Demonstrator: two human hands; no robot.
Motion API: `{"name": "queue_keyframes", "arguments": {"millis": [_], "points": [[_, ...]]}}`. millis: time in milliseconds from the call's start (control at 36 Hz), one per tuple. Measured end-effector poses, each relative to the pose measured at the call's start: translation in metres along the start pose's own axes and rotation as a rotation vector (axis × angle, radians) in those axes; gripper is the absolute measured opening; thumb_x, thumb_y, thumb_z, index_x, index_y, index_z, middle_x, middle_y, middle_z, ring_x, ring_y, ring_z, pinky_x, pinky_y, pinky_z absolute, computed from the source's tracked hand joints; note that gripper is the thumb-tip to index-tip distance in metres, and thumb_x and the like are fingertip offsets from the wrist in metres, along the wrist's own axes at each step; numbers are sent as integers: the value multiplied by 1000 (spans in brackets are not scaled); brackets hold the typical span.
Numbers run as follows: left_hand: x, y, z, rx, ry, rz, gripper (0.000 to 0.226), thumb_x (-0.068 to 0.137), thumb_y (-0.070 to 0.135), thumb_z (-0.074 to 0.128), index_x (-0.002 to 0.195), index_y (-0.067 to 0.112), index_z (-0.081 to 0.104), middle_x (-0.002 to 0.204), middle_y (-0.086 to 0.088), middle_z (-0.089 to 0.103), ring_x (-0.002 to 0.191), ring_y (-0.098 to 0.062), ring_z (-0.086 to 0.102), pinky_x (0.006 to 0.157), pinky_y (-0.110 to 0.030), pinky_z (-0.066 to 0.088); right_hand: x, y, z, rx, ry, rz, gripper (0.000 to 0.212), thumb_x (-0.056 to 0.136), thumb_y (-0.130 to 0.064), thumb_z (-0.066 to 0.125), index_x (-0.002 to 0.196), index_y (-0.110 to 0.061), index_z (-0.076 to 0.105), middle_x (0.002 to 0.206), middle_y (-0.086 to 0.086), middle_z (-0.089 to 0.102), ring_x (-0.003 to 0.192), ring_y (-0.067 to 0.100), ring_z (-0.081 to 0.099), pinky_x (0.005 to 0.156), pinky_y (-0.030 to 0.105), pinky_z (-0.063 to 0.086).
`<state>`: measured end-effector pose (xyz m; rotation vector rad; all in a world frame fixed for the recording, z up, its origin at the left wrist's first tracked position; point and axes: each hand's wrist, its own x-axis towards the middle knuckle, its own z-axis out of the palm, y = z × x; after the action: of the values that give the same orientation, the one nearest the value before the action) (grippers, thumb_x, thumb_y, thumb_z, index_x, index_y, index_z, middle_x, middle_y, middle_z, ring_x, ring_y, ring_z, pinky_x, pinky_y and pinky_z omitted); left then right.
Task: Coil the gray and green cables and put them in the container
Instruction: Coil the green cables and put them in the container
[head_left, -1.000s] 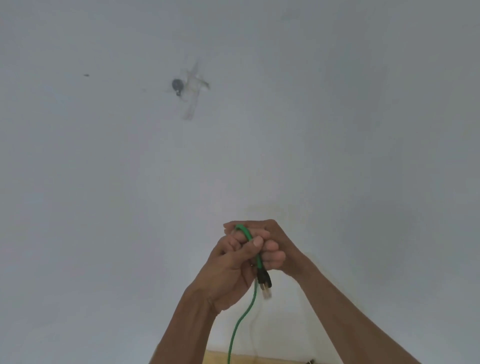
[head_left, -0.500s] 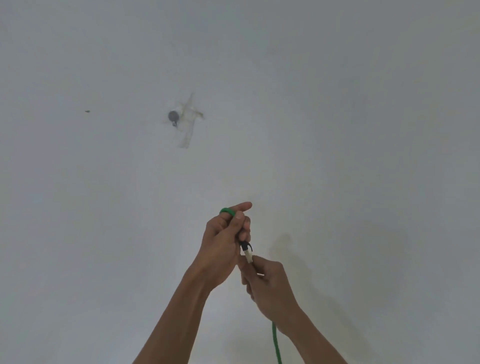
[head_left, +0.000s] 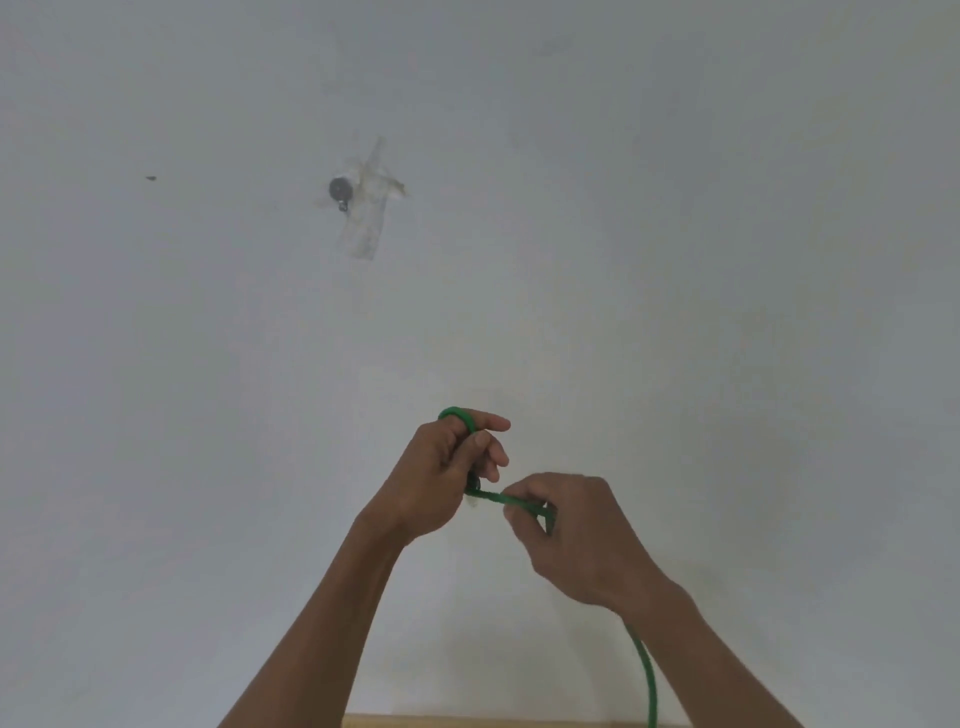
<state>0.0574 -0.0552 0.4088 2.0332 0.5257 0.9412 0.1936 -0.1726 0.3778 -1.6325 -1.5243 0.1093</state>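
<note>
The green cable (head_left: 506, 500) is held up in front of a white wall. My left hand (head_left: 447, 467) is closed around a small loop of it, with a green bend showing over the index finger. My right hand (head_left: 566, 535) pinches the cable a short way to the right, and a taut stretch runs between the two hands. From under my right wrist the cable hangs down and leaves the frame at the bottom. Its plug end is hidden inside my left hand. Neither the gray cable nor the container is in view.
A white wall (head_left: 727, 260) fills the view. A small dark round fixture (head_left: 340, 189) with clear tape beside it sits upper left of centre. A thin strip of wooden surface (head_left: 467, 721) shows at the bottom edge.
My right hand has moved right and slightly up, drawing a length of green cable sideways from my left hand. The plug that showed below my left hand is hidden now.
</note>
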Motion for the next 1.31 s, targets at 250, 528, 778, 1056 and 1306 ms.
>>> {"name": "queue_keyframes", "arguments": {"millis": [250, 528, 778, 1056, 1306], "points": [[-18, 0, 10, 8, -174, -98, 47, 109, 31, 33, 91, -1, 62, 80, -13, 68, 68, -20, 61, 69, -37, 47, 27, 2, -30, -260, 90, -350, 6, 89, -41, 67, 91, -38, 71, 86, -17, 69, 67, 1, 50, 60, 23, 41], [-33, 11, 25, -521, -298, -313, 51, 105, 43, 33, 93, 4, 62, 63, -9, 50, 56, -19, 41, 66, -33, 44, 57, 8, -44, 445, -91, -229, 17, 65, 0, 88, 75, -4, 76, 68, 0, 73, 60, 14, 65, 59, 27, 49], [-37, 21, 30, -730, -442, -275, 49, 106, 39, 35, 95, 3, 65, 64, -8, 54, 54, -17, 44, 65, -34, 45, 62, 9, -47, 663, -147, -136, 16, 67, 8, 84, 78, 3, 74, 67, 9, 73, 62, 18, 68, 63, 22, 53], [-16, 31, 33, -833, -326, -9, 22, 96, 19, 53, 93, 3, 66, 71, -7, 63, 64, -20, 54, 71, -37, 49, 26, 18, -4, 805, -103, 29, 25, 85, -32, 64, 62, -36, 73, 55, -10, 64, 68, 26, 50, 66, 41, 41], [15, 17, 21, -756, -128, -7, 16, 94, 12, 59, 102, 0, 67, 85, -11, 69, 72, -19, 64, 76, -32, 55, 1, 18, 23, 769, -18, 211, 25, 101, -19, 54, 83, -15, 71, 58, -9, 61, 49, 8, 39, 45, 21, 31]]}}
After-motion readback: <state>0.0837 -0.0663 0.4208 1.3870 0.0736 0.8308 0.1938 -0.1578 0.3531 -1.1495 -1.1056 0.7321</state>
